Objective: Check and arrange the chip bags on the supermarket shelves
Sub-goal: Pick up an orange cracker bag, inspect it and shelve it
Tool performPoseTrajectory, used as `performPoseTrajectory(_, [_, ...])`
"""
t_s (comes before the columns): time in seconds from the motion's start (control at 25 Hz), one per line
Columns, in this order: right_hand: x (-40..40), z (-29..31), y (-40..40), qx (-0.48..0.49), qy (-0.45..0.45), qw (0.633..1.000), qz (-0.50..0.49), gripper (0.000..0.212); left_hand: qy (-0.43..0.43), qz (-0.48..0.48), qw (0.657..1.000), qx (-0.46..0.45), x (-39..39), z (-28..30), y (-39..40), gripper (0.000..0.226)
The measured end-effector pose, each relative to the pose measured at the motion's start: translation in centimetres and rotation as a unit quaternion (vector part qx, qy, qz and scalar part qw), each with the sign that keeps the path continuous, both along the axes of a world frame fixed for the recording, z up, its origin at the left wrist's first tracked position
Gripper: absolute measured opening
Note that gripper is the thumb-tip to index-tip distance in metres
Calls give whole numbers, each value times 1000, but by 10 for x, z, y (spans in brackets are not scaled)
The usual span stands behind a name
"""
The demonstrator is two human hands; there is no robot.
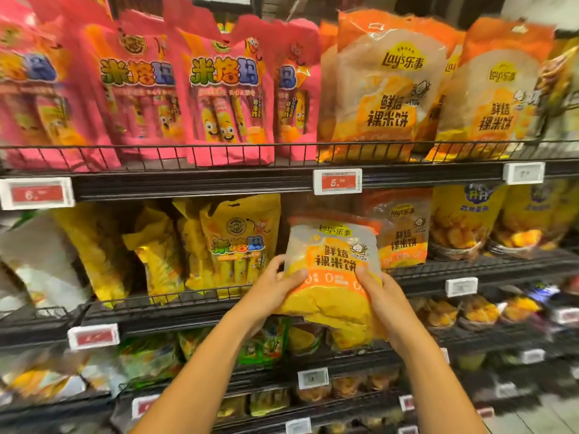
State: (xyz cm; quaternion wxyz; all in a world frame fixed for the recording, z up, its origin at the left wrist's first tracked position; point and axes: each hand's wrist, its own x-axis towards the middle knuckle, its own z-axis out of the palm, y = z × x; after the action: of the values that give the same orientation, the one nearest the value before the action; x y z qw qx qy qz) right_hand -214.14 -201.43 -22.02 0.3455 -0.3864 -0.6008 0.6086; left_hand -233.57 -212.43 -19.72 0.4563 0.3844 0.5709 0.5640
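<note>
I hold an orange and yellow Lay's bag (pixel 332 261) with both hands in front of the middle shelf (pixel 200 303). My left hand (pixel 272 288) grips its lower left edge and my right hand (pixel 377 294) grips its lower right edge. The bag stands upright with its printed face toward me. Behind it on the same shelf stands another Lay's bag of the same kind (pixel 402 233). Larger Lay's bags (pixel 388 86) fill the right of the top shelf.
Pink snack bags (pixel 225 89) line the top shelf's left. Yellow snack bags (pixel 241 242) lean on the middle shelf, left of my hands. Yellow and blue bags (pixel 463 220) stand at the right. A red price tag (pixel 337 182) hangs on the upper shelf edge. Lower shelves hold more packets.
</note>
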Motion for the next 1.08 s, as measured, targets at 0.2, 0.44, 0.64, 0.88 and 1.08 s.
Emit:
performPoseTrajectory(0.2, [28, -8, -59, -5, 59, 998, -28, 49, -45, -38, 998, 22, 7, -27, -36, 49])
performPoseTrajectory(0.44, [31, -20, -107, 3, 90, 996, 14, 49, -95, 1, 993, 71, 19, -49, -92, 76])
performPoseTrajectory(0.64, [29, -24, -126, 20, 109, 993, 41, 44, -76, 39, 991, 107, 22, -53, -120, 79])
performPoseTrajectory(0.88, [37, -33, -133, 20, 119, 990, 68, 44, -72, 50, 991, 105, 33, -54, -136, 95])
performPoseTrajectory(1.08, [43, -36, -123, 9, 110, 991, 70, 38, -54, 99, 988, 101, 49, -49, -134, 71])
